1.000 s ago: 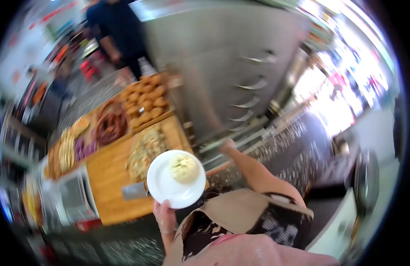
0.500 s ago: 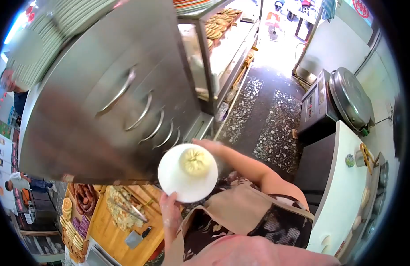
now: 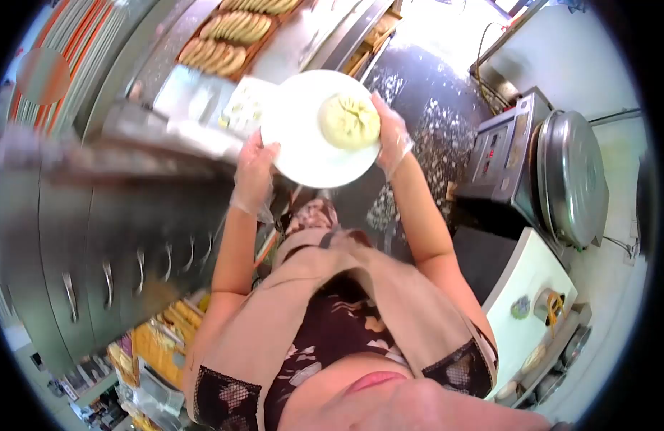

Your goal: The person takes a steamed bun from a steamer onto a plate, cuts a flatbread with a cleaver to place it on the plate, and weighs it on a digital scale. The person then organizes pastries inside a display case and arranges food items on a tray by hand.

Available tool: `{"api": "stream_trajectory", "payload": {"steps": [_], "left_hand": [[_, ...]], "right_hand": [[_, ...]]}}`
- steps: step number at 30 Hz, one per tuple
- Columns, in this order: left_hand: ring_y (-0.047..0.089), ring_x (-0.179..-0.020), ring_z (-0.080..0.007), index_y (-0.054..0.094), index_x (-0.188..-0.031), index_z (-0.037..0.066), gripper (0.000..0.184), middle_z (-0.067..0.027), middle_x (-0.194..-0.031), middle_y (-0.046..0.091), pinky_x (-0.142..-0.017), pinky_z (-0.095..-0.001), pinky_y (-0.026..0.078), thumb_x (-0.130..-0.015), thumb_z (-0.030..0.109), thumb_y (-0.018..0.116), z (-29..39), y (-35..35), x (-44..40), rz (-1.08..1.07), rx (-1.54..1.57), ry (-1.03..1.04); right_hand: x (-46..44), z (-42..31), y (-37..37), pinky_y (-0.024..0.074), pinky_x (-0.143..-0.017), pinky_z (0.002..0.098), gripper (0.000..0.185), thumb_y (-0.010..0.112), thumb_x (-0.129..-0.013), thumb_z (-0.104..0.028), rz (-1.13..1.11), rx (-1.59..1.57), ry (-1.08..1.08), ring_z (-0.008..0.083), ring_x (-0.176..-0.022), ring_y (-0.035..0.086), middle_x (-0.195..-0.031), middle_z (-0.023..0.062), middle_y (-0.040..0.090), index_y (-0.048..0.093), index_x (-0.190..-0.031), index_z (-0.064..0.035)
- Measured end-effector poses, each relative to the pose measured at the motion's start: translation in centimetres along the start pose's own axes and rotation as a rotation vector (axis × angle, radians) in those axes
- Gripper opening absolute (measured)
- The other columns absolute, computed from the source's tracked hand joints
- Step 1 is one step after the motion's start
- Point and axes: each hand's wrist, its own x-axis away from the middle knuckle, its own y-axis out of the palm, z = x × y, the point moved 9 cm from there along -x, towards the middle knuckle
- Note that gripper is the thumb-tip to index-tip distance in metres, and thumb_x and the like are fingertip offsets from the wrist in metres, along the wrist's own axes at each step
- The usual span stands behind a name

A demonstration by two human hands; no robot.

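Both of my hands wear clear plastic gloves and hold a round white plate (image 3: 297, 147) at opposite sides. My left hand (image 3: 253, 172) grips its left rim with the thumb on top. At the right rim, my right hand (image 3: 392, 133) has its fingers around the edge, partly hidden beneath. A pale, pleated steamed bun (image 3: 350, 122) sits toward the right side of the plate, close to my right fingers.
Ahead on the left is a tray of flat pastries (image 3: 235, 30), with stacked plates (image 3: 73, 57) further left. Handled steel doors (image 3: 123, 266) stand on my left. To my right are a round lidded griddle (image 3: 573, 179) and a white counter (image 3: 519, 287). Speckled floor (image 3: 440, 108) runs ahead.
The plate with the bun has moved forward, away from my body, as I turned and advanced past the steel doors. My hands stay on it, now at its left and right sides.
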Motion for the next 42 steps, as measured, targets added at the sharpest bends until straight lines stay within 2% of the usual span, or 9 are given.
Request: {"api": "stream_trajectory", "payload": {"steps": [7, 15, 18, 25, 31, 35, 37, 41, 42], "left_hand": [[0.063, -0.094, -0.0165, 0.052, -0.122, -0.002, 0.035, -0.0089, -0.106, 0.064, -0.083, -0.0301, 0.053, -0.089, 0.010, 0.051, -7.7, 8.6, -22.3, -0.127, -0.091, -0.155], [0.062, -0.088, -0.0096, 0.054, -0.124, 0.004, 0.038, -0.0029, -0.104, 0.063, -0.066, -0.0252, 0.054, -0.093, 0.026, 0.056, -11.3, 29.8, -45.3, -0.697, -0.252, -0.444], [0.059, -0.099, -0.0126, 0.050, -0.131, 0.003, 0.050, -0.0059, -0.114, 0.061, -0.077, -0.0284, 0.052, -0.090, 0.029, 0.060, -11.4, 32.8, -56.9, -0.502, -0.377, -0.443], [0.058, -0.093, -0.0150, 0.055, -0.122, -0.004, 0.054, -0.0092, -0.103, 0.063, -0.083, -0.0271, 0.048, -0.082, 0.028, 0.073, -8.7, 19.6, -84.5, 0.175, -0.511, 0.183], [0.061, -0.096, -0.0266, 0.059, -0.116, -0.005, 0.062, -0.0162, -0.107, 0.063, -0.089, -0.0366, 0.047, -0.075, 0.037, 0.077, 2.7, 7.2, -104.8, 0.548, -1.292, 0.445], [0.062, -0.101, -0.0331, 0.061, -0.118, 0.000, 0.077, -0.0192, -0.106, 0.066, -0.087, -0.0418, 0.048, -0.065, 0.054, 0.075, 3.9, 2.0, -119.8, 0.552, -1.655, 0.171], [0.062, -0.103, -0.0330, 0.062, -0.118, 0.004, 0.073, -0.0191, -0.104, 0.067, -0.086, -0.0451, 0.048, -0.064, 0.051, 0.077, 4.4, -5.3, -127.0, 0.695, -1.913, 0.301], [0.056, -0.115, -0.0334, 0.044, -0.136, 0.000, 0.100, -0.0261, -0.125, 0.056, -0.094, -0.0459, 0.045, -0.059, 0.053, 0.079, 1.0, -4.1, -134.1, 0.053, -2.636, -0.170], [0.059, -0.108, -0.0345, 0.047, -0.133, 0.001, 0.092, -0.0270, -0.122, 0.057, -0.090, -0.0442, 0.047, -0.062, 0.049, 0.079, 2.1, -5.0, -135.1, 0.299, -2.223, -0.148]], "right_hand": [[-12.7, -15.7, -8.6, 0.0584, -0.075, 0.0367, 0.045, 0.052, -0.096, -0.038, 0.240, 0.021, -0.219, 0.0231, -0.084, 0.068, -0.102, 0.0149, 0.067, 0.058, -0.112, 0.0032], [-18.5, -36.3, -18.9, 0.0555, -0.084, 0.0366, 0.046, 0.044, -0.099, -0.038, 0.488, -0.108, -0.446, 0.0223, -0.096, 0.065, -0.108, 0.0143, 0.065, 0.060, -0.113, 0.0033], [-24.4, -42.6, -21.3, 0.0549, -0.083, 0.0353, 0.046, 0.045, -0.099, -0.037, 0.486, -0.184, -0.475, 0.0228, -0.095, 0.066, -0.109, 0.0127, 0.065, 0.058, -0.115, 0.0039], [-43.3, -52.7, -21.4, 0.0543, -0.082, 0.0343, 0.044, 0.047, -0.099, -0.036, 0.333, -0.188, -0.250, 0.0210, -0.091, 0.066, -0.106, 0.0119, 0.065, 0.059, -0.112, 0.0043], [-58.3, -56.6, -17.7, 0.0529, -0.084, 0.0330, 0.043, 0.041, -0.100, -0.034, 0.271, -0.194, -0.075, 0.0193, -0.093, 0.065, -0.102, 0.0107, 0.066, 0.060, -0.110, 0.0027], [-67.0, -58.0, -18.6, 0.0509, -0.072, 0.0287, 0.038, 0.042, -0.100, -0.031, 0.406, -0.080, -0.086, 0.0139, -0.079, 0.062, -0.090, 0.0071, 0.065, 0.064, -0.095, 0.0002], [-70.0, -58.9, -19.4, 0.0506, -0.072, 0.0292, 0.036, 0.043, -0.100, -0.030, 0.579, 0.012, -0.105, 0.0132, -0.079, 0.061, -0.087, 0.0064, 0.064, 0.063, -0.092, -0.0011], [-74.8, -58.8, -20.2, 0.0501, -0.077, 0.0302, 0.039, 0.041, -0.100, -0.032, 0.513, -0.132, -0.118, 0.0148, -0.085, 0.061, -0.095, 0.0085, 0.064, 0.061, -0.100, 0.0017], [-75.3, -59.3, -20.0, 0.0499, -0.079, 0.0302, 0.042, 0.040, -0.100, -0.033, 0.538, -0.109, -0.083, 0.0155, -0.088, 0.061, -0.097, 0.0091, 0.064, 0.061, -0.102, 0.0030]]}}
